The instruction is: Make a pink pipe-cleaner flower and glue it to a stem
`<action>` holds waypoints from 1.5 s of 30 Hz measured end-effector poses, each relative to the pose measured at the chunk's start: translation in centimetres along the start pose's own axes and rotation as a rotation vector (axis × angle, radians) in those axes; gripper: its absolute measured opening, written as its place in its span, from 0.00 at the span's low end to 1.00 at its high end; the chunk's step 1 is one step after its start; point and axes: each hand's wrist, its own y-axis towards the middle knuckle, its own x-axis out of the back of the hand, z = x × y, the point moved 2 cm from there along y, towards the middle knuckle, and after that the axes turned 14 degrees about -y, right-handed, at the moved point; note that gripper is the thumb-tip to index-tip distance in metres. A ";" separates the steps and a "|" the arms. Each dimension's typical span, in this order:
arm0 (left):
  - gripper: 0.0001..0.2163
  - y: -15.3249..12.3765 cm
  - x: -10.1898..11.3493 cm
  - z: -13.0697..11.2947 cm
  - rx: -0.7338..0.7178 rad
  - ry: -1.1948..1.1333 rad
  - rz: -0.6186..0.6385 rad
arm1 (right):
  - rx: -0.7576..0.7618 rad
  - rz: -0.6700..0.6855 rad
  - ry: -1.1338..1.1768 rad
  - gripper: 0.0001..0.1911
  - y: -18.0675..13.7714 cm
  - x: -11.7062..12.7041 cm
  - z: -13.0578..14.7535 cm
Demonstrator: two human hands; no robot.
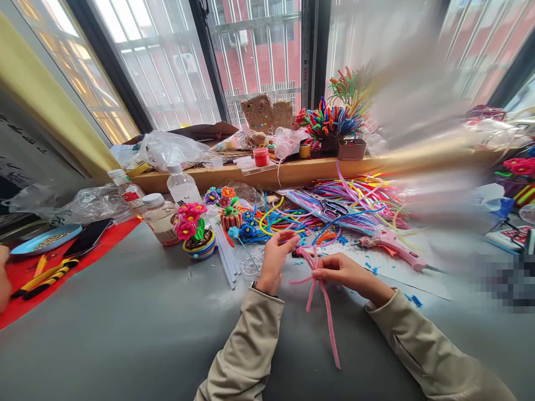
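Pink pipe cleaners (330, 326), joined at the middle with their ends spreading out like a star, hang above the grey table. My right hand (349, 274) pinches them at the joined middle between thumb and fingertips. One long strand dangles down toward me. On the other side, my left hand (276, 260) has its fingers curled together around the upper end of a pink strand; the exact contact is small and partly hidden. Behind my hands lies a pink glue gun (395, 249), its nozzle toward the left. Blue fuzz scraps (373, 269) are scattered near it.
A flowerpot with pink pipe-cleaner flowers (199, 245), clear glue sticks (227, 256) and bottles (159, 218) stand left. Scissors (334, 208) lie on bundled pipe cleaners (363, 192) behind. A red mat (96, 250) holds a phone (88, 236); another person's hand (4, 278) shows at the left edge.
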 end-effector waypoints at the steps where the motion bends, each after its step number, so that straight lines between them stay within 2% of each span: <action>1: 0.14 0.1 0.1 0.1 -0.028 0.038 -0.013 | -0.005 -0.029 0.020 0.14 0.1 0.1 0.0; 4: 0.14 0.1 0.0 0.4 -0.030 0.089 0.009 | -0.013 -0.109 0.067 0.14 0.3 0.4 0.0; 7: 0.13 -0.2 -0.6 0.5 0.067 0.086 0.073 | -0.016 -0.148 0.087 0.13 0.2 0.7 0.1; 11: 0.15 -1.1 -1.7 0.3 0.234 0.124 0.362 | -0.008 -0.183 0.060 0.13 -0.1 0.9 0.4; 13: 0.14 -1.5 -1.9 0.3 0.289 0.102 0.459 | 0.003 -0.186 0.032 0.14 -0.2 1.0 0.6; 18: 0.12 -1.6 -1.6 0.5 0.333 0.025 0.434 | 0.030 -0.179 -0.041 0.18 -0.2 1.2 0.6; 24: 0.14 -1.3 -1.6 0.6 0.271 0.101 0.328 | 0.019 -0.361 -0.150 0.17 -0.2 1.9 0.0; 30: 0.13 -1.4 -1.7 0.5 0.272 0.034 0.269 | 0.037 -0.393 -0.271 0.15 -0.4 2.2 0.1; 38: 0.15 -1.7 -1.6 0.5 0.431 0.154 0.463 | 0.061 -0.445 -0.394 0.12 -0.3 1.8 -0.1; 45: 0.12 -1.6 -1.6 1.2 0.418 0.186 0.531 | 0.056 -0.401 -0.443 0.13 -0.6 1.7 0.7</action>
